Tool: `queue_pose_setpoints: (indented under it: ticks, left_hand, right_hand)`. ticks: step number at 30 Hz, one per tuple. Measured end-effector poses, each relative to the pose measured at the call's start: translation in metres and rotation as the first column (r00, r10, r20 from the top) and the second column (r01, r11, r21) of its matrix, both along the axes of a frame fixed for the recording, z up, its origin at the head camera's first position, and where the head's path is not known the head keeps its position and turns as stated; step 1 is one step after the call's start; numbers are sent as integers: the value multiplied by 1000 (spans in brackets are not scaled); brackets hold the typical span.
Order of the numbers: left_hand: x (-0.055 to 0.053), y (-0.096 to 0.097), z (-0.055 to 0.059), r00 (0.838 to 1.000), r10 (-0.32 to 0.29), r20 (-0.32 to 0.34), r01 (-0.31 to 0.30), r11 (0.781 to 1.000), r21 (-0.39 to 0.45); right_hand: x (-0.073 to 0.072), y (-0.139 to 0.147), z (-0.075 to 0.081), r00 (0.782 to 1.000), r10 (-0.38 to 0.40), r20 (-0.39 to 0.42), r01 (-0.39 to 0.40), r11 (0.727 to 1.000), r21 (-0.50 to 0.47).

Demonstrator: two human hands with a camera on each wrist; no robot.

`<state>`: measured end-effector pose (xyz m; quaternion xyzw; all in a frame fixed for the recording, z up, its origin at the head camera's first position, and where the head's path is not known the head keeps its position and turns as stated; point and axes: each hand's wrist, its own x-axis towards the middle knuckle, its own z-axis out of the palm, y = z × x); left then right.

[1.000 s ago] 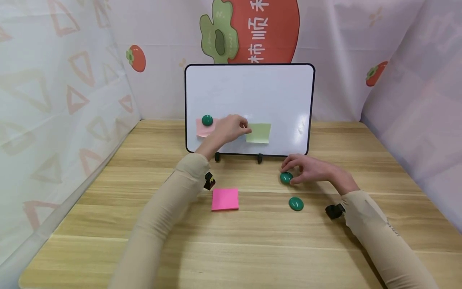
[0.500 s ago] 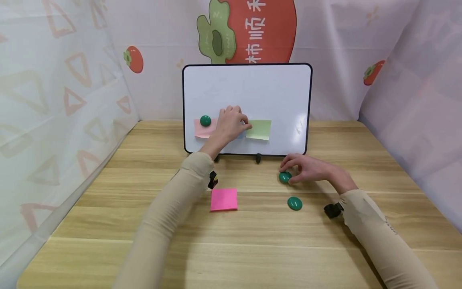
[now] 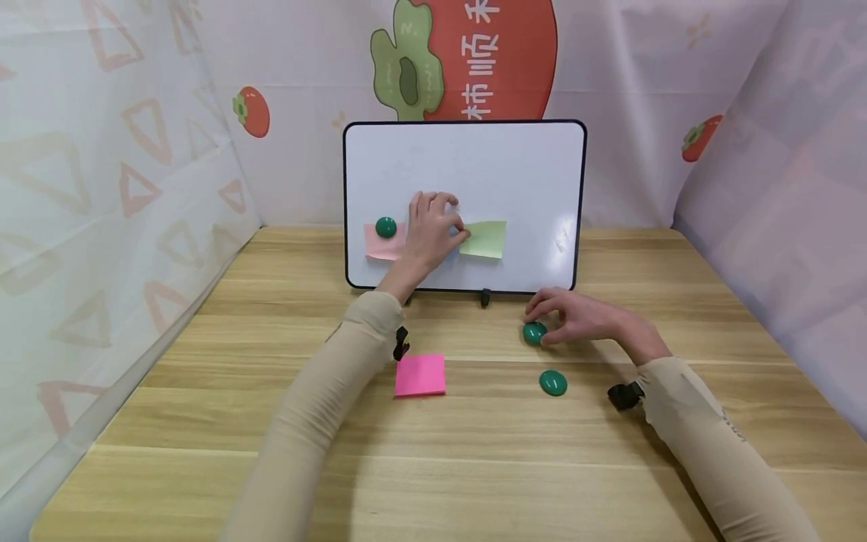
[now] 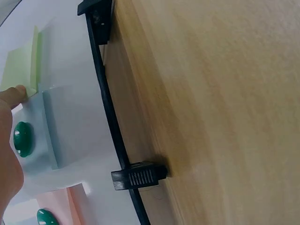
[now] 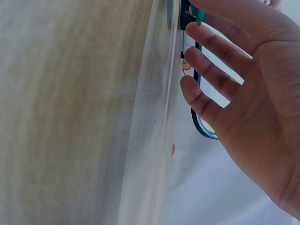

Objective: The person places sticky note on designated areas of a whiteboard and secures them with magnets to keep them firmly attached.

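Right hand (image 3: 584, 316) pinches a magnet (image 3: 533, 333) on the table (image 3: 488, 482): I'd lift by the rim, base clear. Left hand (image 3: 429, 235) pinches the green note (image 3: 486, 239) by its left edge at the board (image 3: 524, 173): probably best squared up, pressed flat, fingers off the magnet's spot. Count: table, 1 hot-pink note (image 3: 420, 375), 2 magnets; board, 2 magnets, 3 notes (pale-pink note (image 3: 377, 249), blue note (image 4: 41, 140), green).

Bright light leaves glare on the whiteboard (image 3: 501, 173) and soft shadows across the table (image 3: 488, 459).
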<state>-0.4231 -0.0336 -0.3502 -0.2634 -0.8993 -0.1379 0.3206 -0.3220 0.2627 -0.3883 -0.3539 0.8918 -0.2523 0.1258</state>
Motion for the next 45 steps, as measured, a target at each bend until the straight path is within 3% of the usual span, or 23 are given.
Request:
queue_pose_setpoints:
  ticks: [3, 5, 9, 12, 16, 21, 30, 35, 37, 41, 45]
  left_hand:
    - [-4, -3, -7, 996, -27, -83, 28, 999, 17]
    - [-5, -4, -10, 994, -38, -98, 42, 998, 41]
    - [-4, -4, -12, 998, -42, -54, 47, 993, 110]
    - [-4, -2, -12, 999, -41, -7, 41, 986, 160]
    - [-4, 1, -11, 999, -32, 29, 26, 982, 187]
    - [-6, 3, -10, 999, -30, 27, 25, 985, 168]
    - [-1, 5, -3, 1000, 4, 14, -6, 992, 130]
    - [0, 5, -4, 999, 19, 30, -22, 995, 100]
    - [0, 5, -5, 999, 23, 29, -26, 995, 91]
    - [1, 3, -6, 999, 32, 27, -34, 996, 78]
    - [2, 2, -5, 999, 38, 28, -40, 997, 70]
  right_hand:
    - [0, -2, 0, 1000, -4, -11, 4, 1000, -3]
    - [0, -3, 1, 1000, -5, -28, 5, 1000, -6]
    - [1, -6, 6, 993, 3, -114, -7, 1000, -28]
    - [2, -9, 10, 976, 5, -217, -19, 998, -63]
    - [0, -13, 14, 936, -10, -353, -31, 993, -110]
    - [-6, -19, 17, 863, -42, -503, -51, 984, -170]
    - [-24, -33, 23, 764, -98, -637, -77, 967, -241]
    - [-35, -41, 27, 683, -127, -719, -122, 951, -284]
    - [-39, -45, 29, 666, -149, -731, -119, 946, -302]
    - [-45, -53, 33, 657, -192, -729, -86, 942, -325]
    - [-54, -61, 37, 631, -225, -743, -67, 938, -341]
